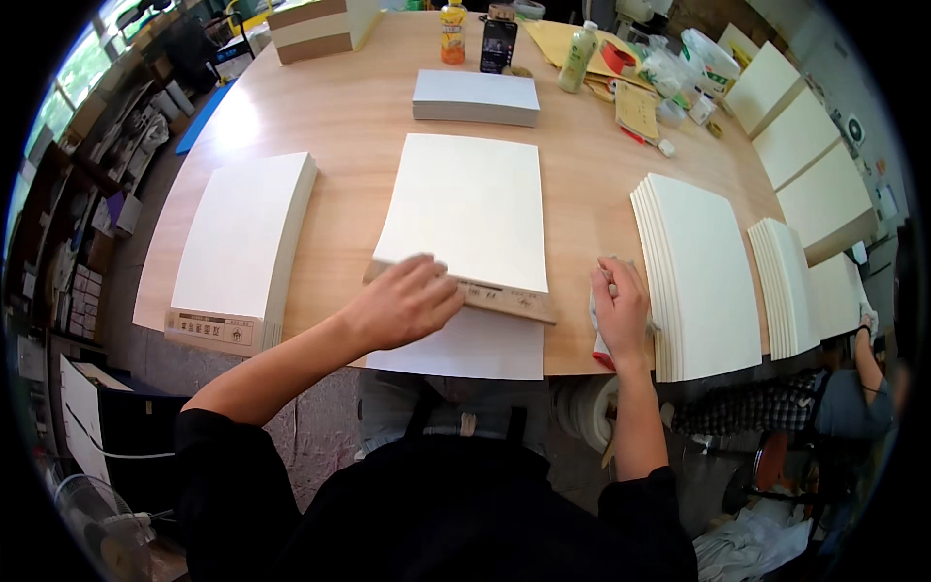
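Note:
In the middle of the table lies a white-faced panel (469, 204) with a printed brown near edge. My left hand (407, 301) is closed at that edge, near its left end, fingers curled on it; the fingertips are partly hidden. Under the panel, a white sheet (461, 347) sticks out toward me at the table's front edge. To the right, my right hand (623, 301) is closed around a crumpled greyish cloth (595, 325), resting on the tabletop beside a stack of white panels (703, 276). A small red thing (603, 360) shows below that hand.
Similar panels (242, 238) are stacked at left. A white block (475, 97), a phone (497, 44) and bottles (452, 34) stand farther back. Tape (618, 58) and bags lie at back right. Narrow panels (781, 286) stand at right, near another person's arm (866, 354).

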Demonstrator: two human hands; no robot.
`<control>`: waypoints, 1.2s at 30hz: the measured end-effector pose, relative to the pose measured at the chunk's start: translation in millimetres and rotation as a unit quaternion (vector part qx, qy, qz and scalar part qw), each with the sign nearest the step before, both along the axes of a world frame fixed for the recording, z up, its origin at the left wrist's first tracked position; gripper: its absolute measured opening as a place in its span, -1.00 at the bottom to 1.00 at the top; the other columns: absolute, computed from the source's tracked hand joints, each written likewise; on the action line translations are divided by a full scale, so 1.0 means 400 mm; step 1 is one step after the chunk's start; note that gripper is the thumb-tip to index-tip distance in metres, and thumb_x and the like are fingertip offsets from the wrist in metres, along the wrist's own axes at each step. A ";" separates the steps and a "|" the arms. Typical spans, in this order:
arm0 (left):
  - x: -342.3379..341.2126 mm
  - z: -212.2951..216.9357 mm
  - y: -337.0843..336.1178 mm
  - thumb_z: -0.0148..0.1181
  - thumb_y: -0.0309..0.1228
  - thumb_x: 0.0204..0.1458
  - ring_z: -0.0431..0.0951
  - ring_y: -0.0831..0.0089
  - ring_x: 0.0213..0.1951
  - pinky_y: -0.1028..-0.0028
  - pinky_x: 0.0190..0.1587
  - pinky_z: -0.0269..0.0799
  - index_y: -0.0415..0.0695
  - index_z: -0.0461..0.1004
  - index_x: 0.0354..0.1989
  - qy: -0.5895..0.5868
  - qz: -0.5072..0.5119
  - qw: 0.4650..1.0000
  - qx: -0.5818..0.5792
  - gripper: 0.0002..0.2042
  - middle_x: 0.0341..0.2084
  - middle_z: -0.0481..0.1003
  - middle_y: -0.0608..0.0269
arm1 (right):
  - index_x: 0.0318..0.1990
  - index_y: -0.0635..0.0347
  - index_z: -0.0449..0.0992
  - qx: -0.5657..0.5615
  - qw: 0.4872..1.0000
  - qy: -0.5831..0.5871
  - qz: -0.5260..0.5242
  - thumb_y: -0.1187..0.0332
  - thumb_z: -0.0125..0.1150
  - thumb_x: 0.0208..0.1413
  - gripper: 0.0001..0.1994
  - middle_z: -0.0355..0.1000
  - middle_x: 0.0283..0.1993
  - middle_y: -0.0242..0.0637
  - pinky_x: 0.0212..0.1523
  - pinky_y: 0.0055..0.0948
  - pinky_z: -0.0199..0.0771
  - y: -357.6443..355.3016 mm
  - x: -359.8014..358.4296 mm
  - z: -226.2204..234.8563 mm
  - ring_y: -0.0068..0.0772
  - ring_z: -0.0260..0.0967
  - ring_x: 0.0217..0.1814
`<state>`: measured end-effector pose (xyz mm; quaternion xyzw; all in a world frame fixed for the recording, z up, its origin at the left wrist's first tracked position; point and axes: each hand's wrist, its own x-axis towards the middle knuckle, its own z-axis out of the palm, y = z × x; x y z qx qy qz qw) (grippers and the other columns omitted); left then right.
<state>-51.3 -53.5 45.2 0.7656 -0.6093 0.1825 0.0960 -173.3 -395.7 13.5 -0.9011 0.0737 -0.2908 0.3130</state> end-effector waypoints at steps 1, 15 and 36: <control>-0.001 0.021 -0.010 0.36 -0.41 0.09 0.64 0.21 0.01 0.14 0.25 0.51 -0.08 0.60 -0.12 -0.026 0.022 0.998 -0.057 -0.81 -0.14 0.62 0.21 | 0.03 0.27 0.60 0.084 0.995 0.058 -0.021 0.24 0.22 0.39 -0.73 0.59 -0.02 -0.19 -0.36 -0.38 0.60 0.007 0.026 0.013 -0.31 0.58 -0.23; -0.007 0.204 0.383 0.38 -0.39 0.09 0.60 0.32 0.22 -0.03 0.52 0.20 0.14 0.68 -0.20 -0.118 0.223 0.956 -0.150 -0.87 0.00 0.69 0.51 | 0.30 0.31 0.40 0.736 0.612 0.138 0.255 0.45 0.10 0.43 -0.65 0.58 0.15 -0.27 0.14 -0.31 0.69 0.393 0.390 -0.061 -0.35 0.60 0.11; -0.122 -0.137 1.063 0.61 -0.58 -0.26 0.45 0.25 0.36 0.29 0.37 0.41 -0.20 0.52 0.33 0.381 0.462 0.697 -0.395 -0.20 0.26 0.54 0.13 | 0.16 0.31 0.43 0.419 0.747 0.316 0.407 0.26 0.31 0.37 -0.63 0.62 -0.03 -0.16 -0.10 -0.30 0.75 0.958 0.572 0.024 -0.36 0.64 -0.11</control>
